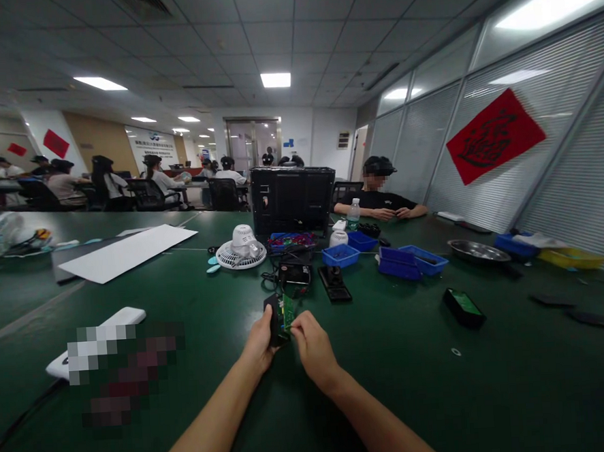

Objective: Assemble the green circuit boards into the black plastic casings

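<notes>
Near the middle of the green table, my left hand [260, 337] is closed around a small black plastic case [274, 322], holding it tilted on edge. A green circuit board [287, 311] stands at the case's right side, with small colored parts or wires between the two. My right hand [310, 345] pinches the lower edge of that board with thumb and fingertips. Whether the board is fully out of the case I cannot tell. Just beyond my hands lies a black power adapter [295, 274] with cables, and right of it a black device on a flat base [335, 282].
A white power strip [104, 337] and a white panel [130, 253] lie left. Fan parts [240, 249], a black computer case [293, 200] and blue bins [340, 255] stand ahead. Rightward are another black case with a green board [464, 307] and a metal plate [478, 251]. A co-worker sits opposite.
</notes>
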